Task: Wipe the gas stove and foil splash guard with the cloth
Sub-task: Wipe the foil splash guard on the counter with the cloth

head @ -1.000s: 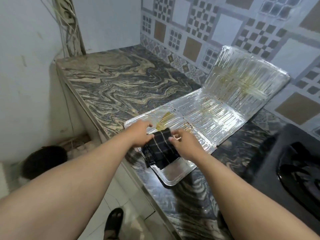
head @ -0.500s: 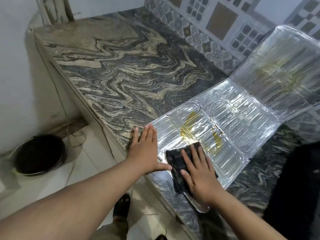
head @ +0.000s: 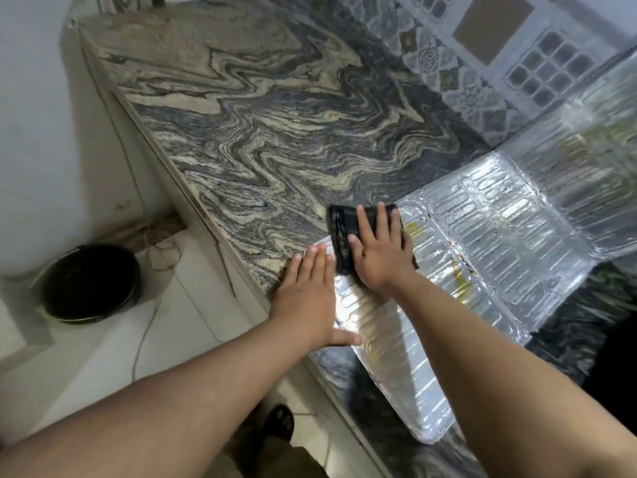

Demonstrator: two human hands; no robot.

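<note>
Far left, on the floor below the counter, I see a black bucket (head: 90,283) with a thin cord trailing past it over the pale tiles. Next comes the counter (head: 262,132), a swirled grey and cream stone slab running from the white wall at the left to the patterned tiles (head: 489,46) at the back. My left hand (head: 305,298) lies flat at the counter's front edge, fingers straight and close together, thumb stuck out to the right onto the near panel of the foil guard (head: 482,243); it holds nothing. Just to its right, my right hand (head: 377,248) presses flat on the cloth (head: 344,232), fingers straight and slightly spread, palm down. The cloth is dark, folded, and sits on the guard's left corner, its left edge reaching the bare stone. The guard lies unfolded across the counter, its far panel rising against the tiled wall at the right. Yellow-brown grease streaks show on the foil just right of the cloth and further along a crease. Bottom centre, a dark sandal (head: 281,424) stands on the floor. I cannot make out the stove here.
</note>
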